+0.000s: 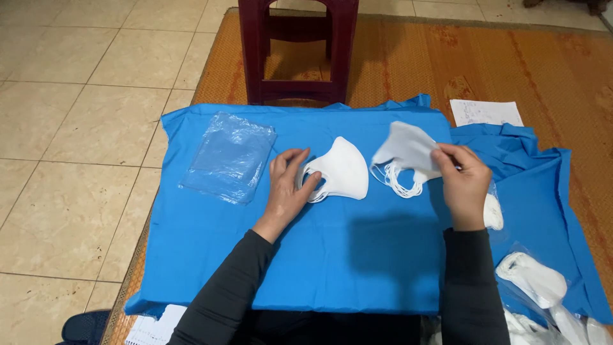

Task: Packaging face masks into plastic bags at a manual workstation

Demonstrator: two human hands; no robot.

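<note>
The left hand (288,185) rests flat, fingers on the ear loops of the mask stack (340,169) on the blue cloth (332,255), while the right hand (463,182) pinches a lifted mask (405,153) — best kept squared and lowered edge-to-edge onto that stack.

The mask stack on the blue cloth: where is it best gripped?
Grip the mask stack at its ear-loop end, coming from its left, where the left hand rests. The loops bunch there; the opposite edge is a wide curved fold.
</note>
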